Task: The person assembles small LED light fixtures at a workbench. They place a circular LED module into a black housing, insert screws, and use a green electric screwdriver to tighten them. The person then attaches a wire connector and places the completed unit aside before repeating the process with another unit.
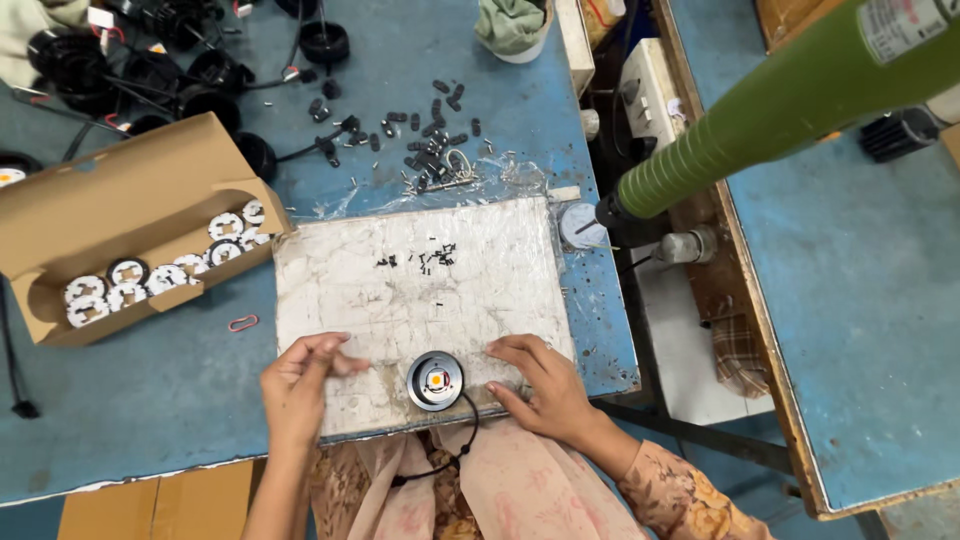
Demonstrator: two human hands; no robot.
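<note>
Apparently empty hands, left (300,385) and right (545,385), flanking round lamp (435,380).

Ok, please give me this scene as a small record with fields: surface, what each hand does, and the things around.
surface: blue table with a white worn board on it
centre piece: round black lamp part with a yellow middle, on the board's near edge, black cable hanging from it
left hand: fingers pinched, beside the lamp part, content not visible
right hand: flat on the board, right of the lamp part
on board: small dark screws
left side: open cardboard box with round white parts
above right: green hanging tool
</note>
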